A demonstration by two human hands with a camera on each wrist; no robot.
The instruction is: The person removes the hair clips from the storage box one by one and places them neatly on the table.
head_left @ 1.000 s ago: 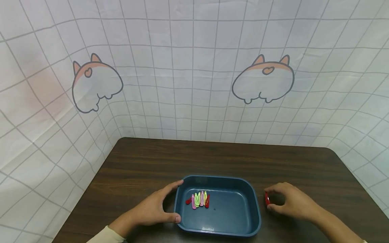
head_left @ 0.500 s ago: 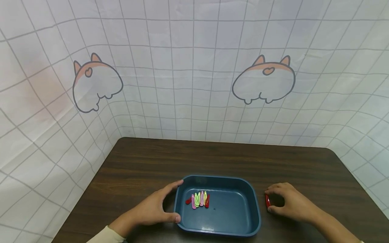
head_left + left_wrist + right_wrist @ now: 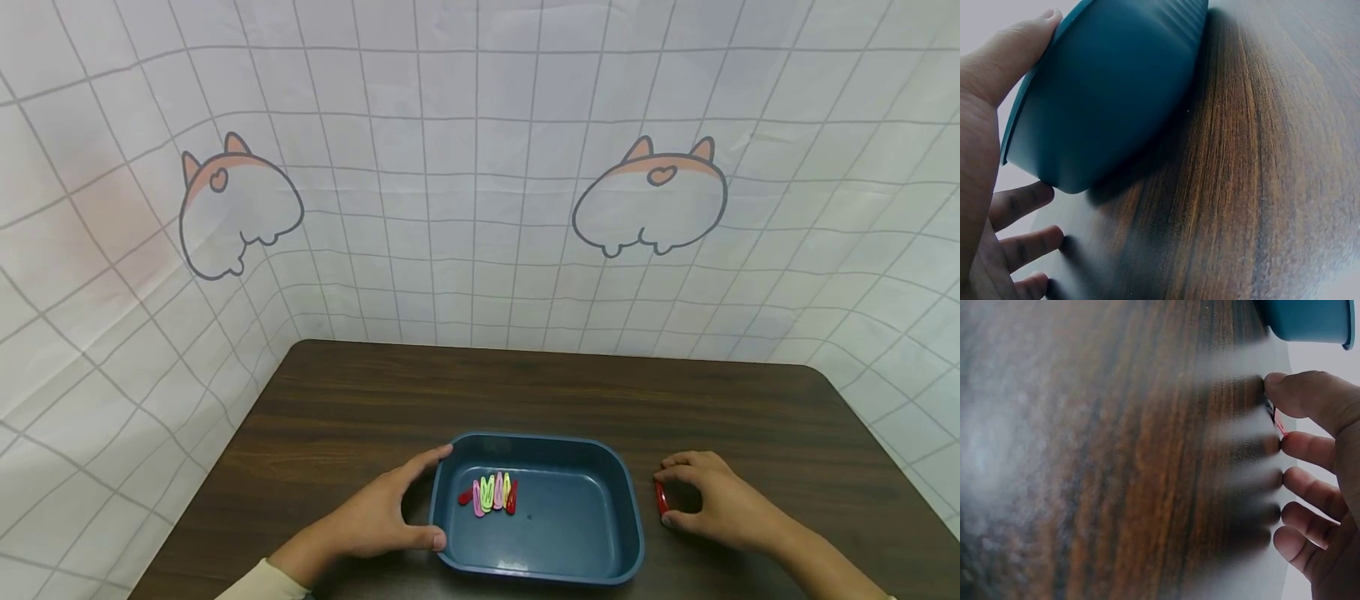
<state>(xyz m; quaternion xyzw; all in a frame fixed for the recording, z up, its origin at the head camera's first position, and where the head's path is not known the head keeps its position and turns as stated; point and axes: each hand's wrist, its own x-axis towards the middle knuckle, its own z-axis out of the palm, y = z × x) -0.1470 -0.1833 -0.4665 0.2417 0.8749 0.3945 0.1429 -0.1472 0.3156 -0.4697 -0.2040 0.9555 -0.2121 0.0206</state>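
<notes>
In the head view, my left hand (image 3: 375, 511) holds the left end of a blue rectangular tray (image 3: 540, 573), thumb and index finger spread along its rim. The left wrist view shows the thumb on the tray's rim and another finger at its lower corner. Right of the tray, my right hand (image 3: 723, 504) pinches a red hair clip (image 3: 662, 497) between thumb and index finger, low at the tabletop. Only a thin red edge of that clip shows in the right wrist view; its other fingertips touch the table. Several pink, green, yellow and red hair clips (image 3: 498, 490) lie in a row inside the tray.
The dark wood-grain table (image 3: 480, 383) has rounded far corners. Behind it and along both sides hangs a white cloth (image 3: 480, 208) with a grey grid and cartoon prints.
My right hand shifts very slightly to the right with the red hair clip, staying low at the table. My left hand and the tray stay in place.
</notes>
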